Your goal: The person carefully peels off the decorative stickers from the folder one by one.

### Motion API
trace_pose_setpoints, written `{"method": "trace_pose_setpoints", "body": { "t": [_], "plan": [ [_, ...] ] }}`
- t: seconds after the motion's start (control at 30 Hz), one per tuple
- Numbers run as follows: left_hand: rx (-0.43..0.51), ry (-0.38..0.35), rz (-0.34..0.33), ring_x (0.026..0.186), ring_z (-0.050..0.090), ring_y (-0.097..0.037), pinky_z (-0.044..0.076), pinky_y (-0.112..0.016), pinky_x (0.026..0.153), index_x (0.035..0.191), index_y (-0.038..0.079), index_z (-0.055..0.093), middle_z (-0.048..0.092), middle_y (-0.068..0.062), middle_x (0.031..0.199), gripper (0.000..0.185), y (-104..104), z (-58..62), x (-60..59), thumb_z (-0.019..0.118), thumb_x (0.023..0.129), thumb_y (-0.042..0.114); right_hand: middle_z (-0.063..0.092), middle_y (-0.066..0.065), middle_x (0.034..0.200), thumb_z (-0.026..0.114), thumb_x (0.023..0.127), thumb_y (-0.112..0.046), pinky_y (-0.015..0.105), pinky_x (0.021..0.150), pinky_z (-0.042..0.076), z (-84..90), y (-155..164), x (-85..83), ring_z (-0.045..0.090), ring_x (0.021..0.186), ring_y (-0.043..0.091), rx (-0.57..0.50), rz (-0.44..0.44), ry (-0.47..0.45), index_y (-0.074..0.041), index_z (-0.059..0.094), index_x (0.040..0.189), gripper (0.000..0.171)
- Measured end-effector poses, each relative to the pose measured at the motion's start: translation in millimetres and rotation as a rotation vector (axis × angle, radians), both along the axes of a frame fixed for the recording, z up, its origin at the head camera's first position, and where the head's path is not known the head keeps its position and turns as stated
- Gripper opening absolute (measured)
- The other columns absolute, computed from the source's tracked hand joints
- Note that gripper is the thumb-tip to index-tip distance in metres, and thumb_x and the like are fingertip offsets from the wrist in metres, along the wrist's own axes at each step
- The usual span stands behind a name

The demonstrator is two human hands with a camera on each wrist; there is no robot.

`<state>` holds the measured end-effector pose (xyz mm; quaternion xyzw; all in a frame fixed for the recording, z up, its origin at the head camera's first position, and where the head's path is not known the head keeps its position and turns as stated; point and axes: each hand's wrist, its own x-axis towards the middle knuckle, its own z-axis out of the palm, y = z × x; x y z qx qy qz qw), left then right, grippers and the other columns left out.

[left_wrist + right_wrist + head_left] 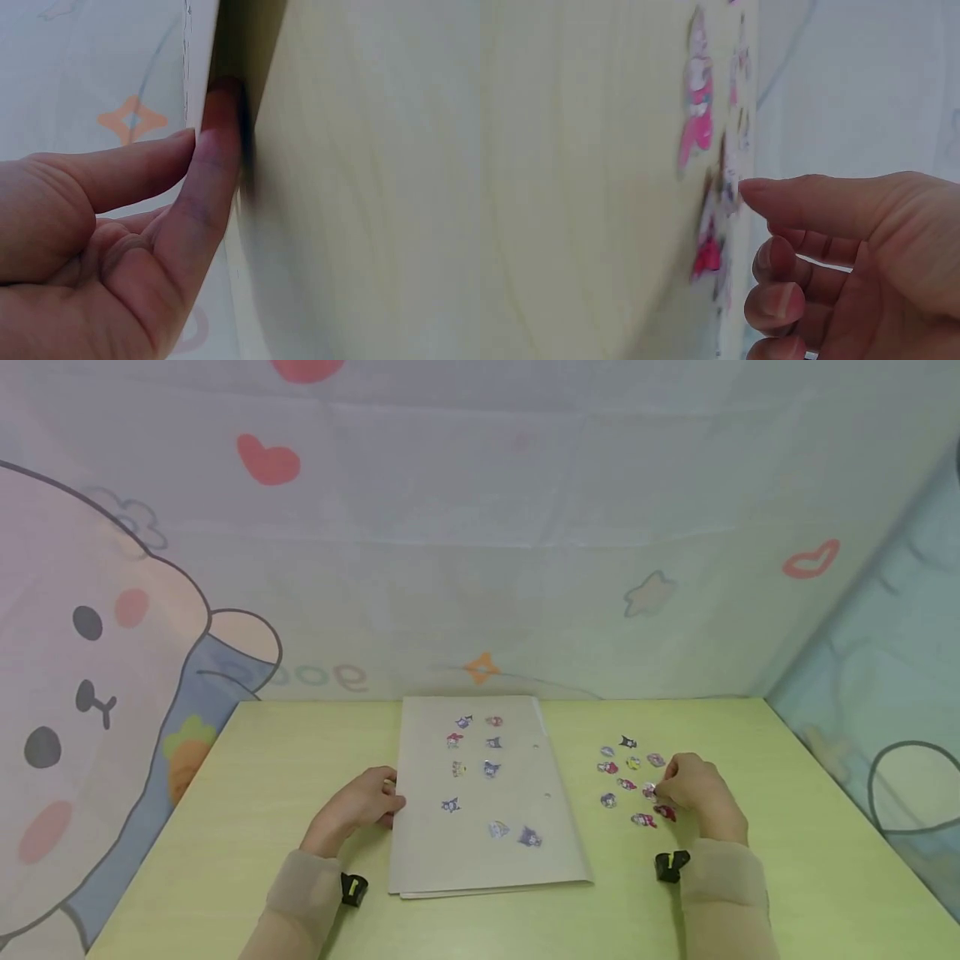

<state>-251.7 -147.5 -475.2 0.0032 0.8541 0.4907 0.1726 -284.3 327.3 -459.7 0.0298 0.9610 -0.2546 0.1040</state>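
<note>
My left hand point(367, 797) pinches the left edge of a white paper folder point(427, 852), thumb on top and a finger point(202, 187) underneath; the left wrist view shows that edge raised off the table. Several small cartoon stickers lie on the folder, among them a purple one point(530, 837) at its lower right. On the right, my right hand point(693, 789) is down among loose stickers, fingers bent, its thumb tip right at a pink-and-white sticker point(649, 791). I cannot tell whether it is gripped. A red sticker point(707, 251) and a pink sticker point(698, 97) lie close by.
The pale yellow table point(810, 877) bears the folder in the middle and the loose stickers to its right. A printed cloth point(570, 593) with hearts and a cartoon animal hangs behind. Black clips point(671, 866) sit beside both wrists.
</note>
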Motion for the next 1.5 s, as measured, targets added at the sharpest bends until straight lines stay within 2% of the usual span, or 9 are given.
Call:
{"method": "trace_pose_setpoints", "body": {
  "t": [0.17, 0.4, 0.63, 0.87, 1.1, 1.33, 1.5],
  "plan": [
    [-0.002, 0.005, -0.004, 0.074, 0.066, -0.022, 0.053, -0.039, 0.078, 0.133, -0.010, 0.044, 0.059, -0.016, 0.106, 0.042, -1, 0.0, -1.4, 0.059, 0.095, 0.000, 0.049, 0.008, 0.075, 0.058, 0.096, -0.017, 0.033, 0.057, 0.037, 11.6, -12, 4.8, 0.046, 0.067, 0.021, -0.004, 0.030, 0.035, -0.002, 0.051, 0.088, 0.019],
    [0.000, 0.008, 0.002, 0.072, 0.065, -0.022, 0.053, -0.037, 0.074, 0.132, -0.010, 0.043, 0.059, -0.015, 0.100, 0.041, 0, -0.3, -1.1, 0.059, 0.095, -0.002, 0.056, 0.007, 0.077, 0.060, 0.096, -0.018, 0.034, 0.056, 0.040, 37.4, -49, 14.9, 0.048, 0.064, 0.020, -0.041, 0.131, 0.120, -0.002, 0.055, 0.094, 0.017],
    [0.008, 0.003, -0.017, 0.072, 0.064, -0.022, 0.053, -0.034, 0.071, 0.128, -0.010, 0.045, 0.057, -0.013, 0.090, 0.036, 2, 0.9, -3.6, 0.058, 0.096, -0.001, 0.061, 0.008, 0.089, 0.062, 0.095, -0.016, 0.036, 0.062, 0.046, 45.9, -94, 24.7, 0.055, 0.070, 0.020, -0.029, 0.241, 0.160, -0.002, 0.061, 0.106, 0.019],
    [0.019, 0.013, -0.006, 0.068, 0.062, -0.021, 0.052, -0.034, 0.068, 0.120, -0.007, 0.049, 0.052, -0.010, 0.081, 0.027, 4, 1.6, -2.2, 0.058, 0.095, -0.002, 0.059, 0.005, 0.088, 0.066, 0.090, -0.009, 0.034, 0.064, 0.047, 41.9, -130, 33.8, 0.054, 0.074, 0.019, 0.016, 0.348, 0.168, -0.004, 0.065, 0.109, 0.020],
    [0.015, 0.006, -0.006, 0.070, 0.063, -0.021, 0.053, -0.034, 0.070, 0.127, -0.009, 0.046, 0.054, -0.012, 0.087, 0.035, 3, 1.0, -2.4, 0.058, 0.095, -0.001, 0.061, 0.004, 0.092, 0.065, 0.087, -0.002, 0.037, 0.072, 0.048, 33.2, -158, 45.3, 0.053, 0.080, 0.019, 0.053, 0.387, 0.100, -0.009, 0.069, 0.106, 0.020],
    [0.007, 0.010, -0.013, 0.070, 0.064, -0.022, 0.053, -0.035, 0.070, 0.129, -0.010, 0.044, 0.055, -0.012, 0.086, 0.037, 1, 2.1, -3.1, 0.058, 0.096, -0.001, 0.066, 0.005, 0.105, 0.065, 0.087, -0.003, 0.043, 0.090, 0.047, 22.5, -172, 52.7, 0.058, 0.094, 0.021, 0.036, 0.443, 0.089, -0.009, 0.072, 0.106, 0.021],
    [0.031, 0.006, -0.013, 0.070, 0.063, -0.021, 0.054, -0.035, 0.070, 0.130, -0.011, 0.044, 0.055, -0.013, 0.088, 0.038, 1, 1.4, -3.5, 0.058, 0.095, -0.002, 0.064, 0.004, 0.100, 0.068, 0.087, -0.004, 0.043, 0.092, 0.045, 17.8, -174, 55.7, 0.057, 0.096, 0.022, 0.014, 0.499, 0.092, -0.007, 0.074, 0.104, 0.018]
  ]
}}
